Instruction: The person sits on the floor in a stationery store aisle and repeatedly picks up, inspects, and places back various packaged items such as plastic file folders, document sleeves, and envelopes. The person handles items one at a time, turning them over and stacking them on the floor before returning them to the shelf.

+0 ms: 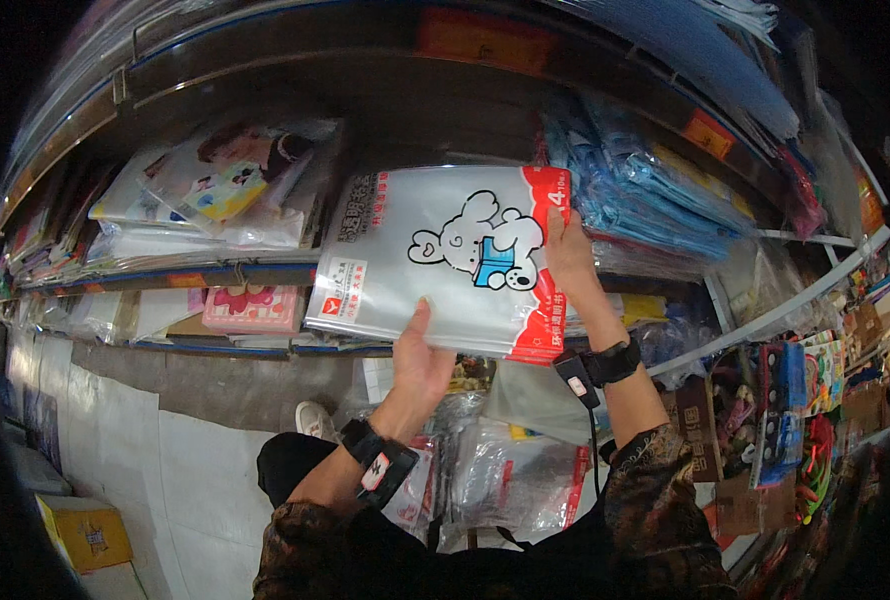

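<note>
Between my hands is a stack of clear plastic book covers (385,277), with a cartoon dog reading a blue book and a red printed edge. My left hand (421,367) grips the near edge, its thumb on top and the fingers hidden underneath. My right hand (569,259) holds the red right edge, with most of its fingers out of sight. The pack is held in front of a shelf, over the shelf's front edge (167,281). Right behind it lie blue plastic-wrapped packs (640,187).
Picture-covered plastic packs (220,180) are stacked on the shelf at left. Below sits a pink box (254,309). More clear packs (516,472) lie low in front of my body. A yellow box (85,532) stands at lower left. A metal rail (775,315) curves along the right.
</note>
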The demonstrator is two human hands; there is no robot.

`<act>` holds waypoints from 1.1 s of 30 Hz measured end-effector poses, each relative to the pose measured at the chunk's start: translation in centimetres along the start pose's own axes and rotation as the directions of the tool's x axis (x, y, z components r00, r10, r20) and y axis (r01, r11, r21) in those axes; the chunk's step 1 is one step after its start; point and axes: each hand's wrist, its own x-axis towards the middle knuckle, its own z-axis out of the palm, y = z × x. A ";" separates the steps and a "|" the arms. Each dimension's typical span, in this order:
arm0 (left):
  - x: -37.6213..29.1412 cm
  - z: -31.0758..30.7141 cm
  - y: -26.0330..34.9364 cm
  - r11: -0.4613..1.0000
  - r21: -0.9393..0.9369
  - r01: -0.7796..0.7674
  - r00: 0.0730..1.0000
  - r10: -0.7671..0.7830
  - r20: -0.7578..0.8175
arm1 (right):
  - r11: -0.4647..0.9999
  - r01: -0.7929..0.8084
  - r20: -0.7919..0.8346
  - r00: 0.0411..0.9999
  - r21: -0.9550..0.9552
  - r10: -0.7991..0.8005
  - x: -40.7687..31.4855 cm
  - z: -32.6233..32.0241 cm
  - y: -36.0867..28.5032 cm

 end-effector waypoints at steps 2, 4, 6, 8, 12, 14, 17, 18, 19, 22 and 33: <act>0.0 0.0 -0.1 1.000 -0.025 0.002 0.999 -0.001 0.032 | 0.993 -0.014 0.011 1.000 -0.115 0.015 -0.2 -0.1 -0.3; 0.0 0.1 -0.3 1.000 -0.005 -0.015 1.000 0.016 0.023 | 0.983 -0.047 0.025 0.998 -0.179 0.052 -0.4 -0.1 -0.8; 0.0 0.2 -0.4 1.000 0.001 -0.020 0.999 0.020 0.028 | 0.968 -0.054 0.053 0.996 -0.244 0.069 -0.4 -0.1 -1.2; 0.1 0.4 -0.5 1.000 -0.004 -0.016 0.999 0.016 0.047 | 0.954 -0.025 0.046 0.998 -0.297 0.040 -0.5 0.3 -1.4; 0.3 0.7 -0.7 1.000 0.011 -0.027 0.999 0.027 0.020 | 0.931 0.053 0.015 0.999 -0.362 -0.051 -0.5 1.1 -1.3; 0.4 0.8 -0.9 0.999 0.011 -0.041 0.999 0.040 0.010 | 0.927 0.068 0.000 0.997 -0.369 -0.073 -0.4 1.5 -0.8; 0.6 0.9 -1.1 0.999 0.022 -0.047 0.998 0.047 -0.028 | 0.927 0.105 -0.016 0.993 -0.361 -0.118 0.0 2.3 0.4; 0.7 0.9 -1.2 0.999 0.030 -0.042 0.999 0.043 -0.032 | 0.926 0.099 -0.015 0.994 -0.364 -0.112 0.2 2.9 0.9; 0.9 1.0 -1.2 0.999 0.034 -0.038 0.999 0.039 -0.026 | 0.904 0.106 0.024 0.994 -0.414 -0.106 0.4 3.5 1.3; 1.2 1.3 -1.3 0.998 0.051 -0.048 0.999 0.049 -0.015 | 0.770 0.182 0.183 0.979 -0.612 -0.085 1.0 5.2 2.3; 2.6 3.1 -1.3 0.996 -0.002 -0.095 0.994 0.094 -0.063 | 0.686 0.655 0.399 0.749 -0.317 -0.529 -7.5 -0.9 -1.7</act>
